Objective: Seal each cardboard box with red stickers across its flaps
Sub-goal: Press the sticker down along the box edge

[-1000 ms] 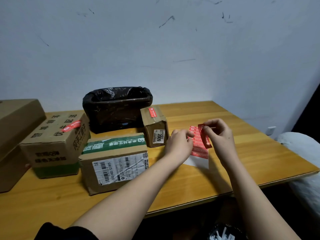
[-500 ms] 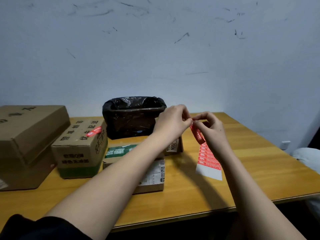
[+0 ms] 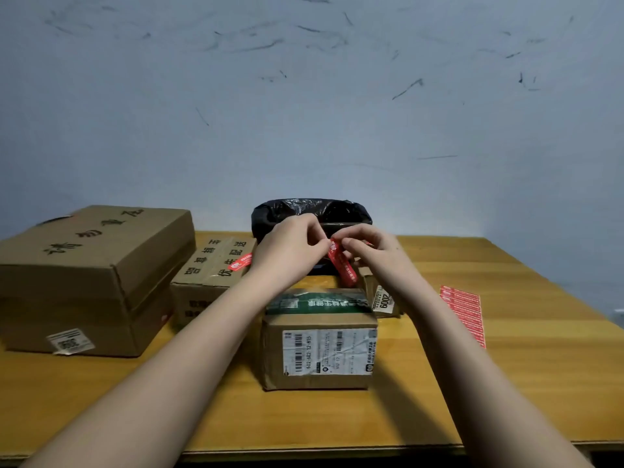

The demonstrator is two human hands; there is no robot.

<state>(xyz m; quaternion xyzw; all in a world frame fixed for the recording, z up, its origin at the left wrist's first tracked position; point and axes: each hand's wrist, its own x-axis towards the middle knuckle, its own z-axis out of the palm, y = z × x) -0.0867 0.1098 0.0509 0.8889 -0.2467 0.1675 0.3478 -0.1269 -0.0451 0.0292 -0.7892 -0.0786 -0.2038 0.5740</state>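
My left hand (image 3: 290, 249) and my right hand (image 3: 373, 253) pinch the top end of one red sticker (image 3: 342, 266), which hangs down above the far edge of a cardboard box with a green band and a white shipping label (image 3: 320, 346). A small box marked 2009 (image 3: 383, 298) stands behind my right wrist, mostly hidden. Left of my hands, a medium box (image 3: 216, 268) carries a red sticker (image 3: 241, 261) on its top. A big box (image 3: 91, 275) sits at the far left. The red sticker sheet (image 3: 464, 314) lies flat on the table at the right.
A bin lined with a black bag (image 3: 310, 212) stands against the wall behind my hands. The wooden table (image 3: 506, 383) ends close to me at its front edge and at the right. A pale scuffed wall rises behind.
Both hands have carried the peeled sticker left, away from the sheet, to above the green-banded box. The view has swung left, so the sheet now lies far to the right.
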